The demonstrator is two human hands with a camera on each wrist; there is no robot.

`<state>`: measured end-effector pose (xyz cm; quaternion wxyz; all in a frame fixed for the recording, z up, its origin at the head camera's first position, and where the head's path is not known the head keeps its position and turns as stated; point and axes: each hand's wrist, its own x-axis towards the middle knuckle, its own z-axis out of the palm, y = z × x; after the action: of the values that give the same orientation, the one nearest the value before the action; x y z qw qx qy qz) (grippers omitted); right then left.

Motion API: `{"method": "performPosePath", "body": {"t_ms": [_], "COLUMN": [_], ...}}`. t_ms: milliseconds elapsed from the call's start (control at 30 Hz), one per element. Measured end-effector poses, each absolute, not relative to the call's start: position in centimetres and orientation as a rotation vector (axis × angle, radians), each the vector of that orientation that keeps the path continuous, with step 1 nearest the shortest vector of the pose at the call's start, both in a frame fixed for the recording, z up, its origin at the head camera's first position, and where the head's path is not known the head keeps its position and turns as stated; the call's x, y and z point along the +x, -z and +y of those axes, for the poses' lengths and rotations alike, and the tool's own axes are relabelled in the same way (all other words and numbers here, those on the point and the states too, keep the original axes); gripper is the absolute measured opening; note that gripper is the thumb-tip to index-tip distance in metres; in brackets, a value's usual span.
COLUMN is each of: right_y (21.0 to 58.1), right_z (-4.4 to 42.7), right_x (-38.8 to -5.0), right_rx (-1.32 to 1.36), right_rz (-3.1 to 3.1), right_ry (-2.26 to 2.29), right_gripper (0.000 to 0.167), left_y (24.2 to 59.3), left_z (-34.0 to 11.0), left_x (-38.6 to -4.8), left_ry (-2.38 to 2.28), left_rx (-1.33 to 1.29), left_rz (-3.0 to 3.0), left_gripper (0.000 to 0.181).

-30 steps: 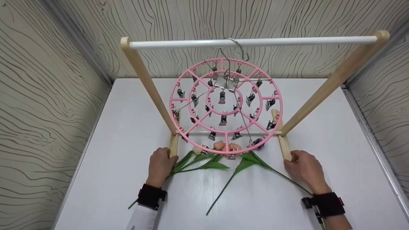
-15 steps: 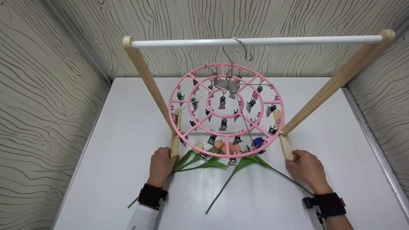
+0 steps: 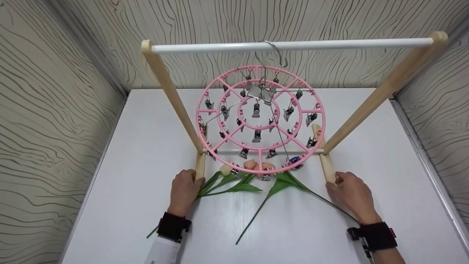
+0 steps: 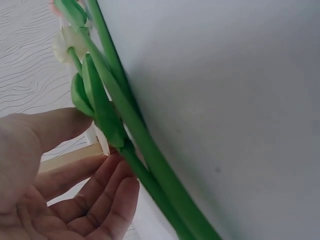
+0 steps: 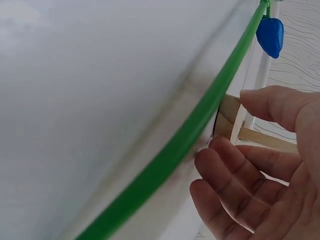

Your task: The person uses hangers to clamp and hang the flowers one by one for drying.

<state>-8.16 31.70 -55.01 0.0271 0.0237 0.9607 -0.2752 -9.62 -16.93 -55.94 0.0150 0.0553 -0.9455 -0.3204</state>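
Note:
A small wooden clothes rack (image 3: 165,82) with a white top bar (image 3: 220,47) stands on the white table. My left hand (image 3: 183,192) grips the front end of its left foot (image 3: 200,165). The right foot's front end (image 3: 327,168) is pinched by my right hand (image 3: 351,196), thumb above and fingers below in the right wrist view. From the bar hangs a round pink clip hanger (image 3: 258,128) with several metal clips, all without anything in them. Artificial tulips lie beneath: a cream one (image 3: 225,169), pink ones (image 3: 250,164) and a blue one (image 5: 270,37).
Green tulip stems (image 4: 150,150) run beside and under my left hand. Another stem (image 5: 195,120) passes by my right hand, and one (image 3: 251,222) lies between both hands. Patterned panels (image 3: 33,128) border the table on the left, back and right.
The pink hanger swings, dipping toward me and then rising back. The rack's top sways slightly right, then left. Both hands stay on the feet, and the tulips lie still.

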Motion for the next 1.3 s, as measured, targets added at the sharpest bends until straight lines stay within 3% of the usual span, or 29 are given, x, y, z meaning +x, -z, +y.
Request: {"method": "performPosePath", "body": {"t_ms": [133,300,500,1033,1300], "right_y": [55.0,55.0,55.0,56.0,55.8], "right_z": [31.8,31.6,31.1,30.8,30.9], "right_x": [-7.9,-7.5,-7.2,-7.4,-7.8], "right_rx": [-0.004,-0.133,-0.259,-0.274,-0.285], "right_rz": [3.071,3.174,3.166,3.006,3.028], "right_ry": [0.819,0.779,0.762,0.719,0.738], "right_gripper": [0.042,0.034,0.029,0.017,0.008], "left_y": [55.8,55.6,55.3,56.9,57.0], "left_z": [-16.6,-16.0,-14.8,-10.0,-8.3], "left_x": [-9.3,-8.6,-7.7,-5.5,-5.1], "left_ry": [0.955,0.886,0.966,0.863,0.933], "left_rx": [0.137,0.093,0.018,-0.331,-0.321], "left_rz": [-2.905,-2.842,-2.8,-2.625,-2.732], "left_gripper": [0.022,0.032,0.031,0.028,0.023]}}
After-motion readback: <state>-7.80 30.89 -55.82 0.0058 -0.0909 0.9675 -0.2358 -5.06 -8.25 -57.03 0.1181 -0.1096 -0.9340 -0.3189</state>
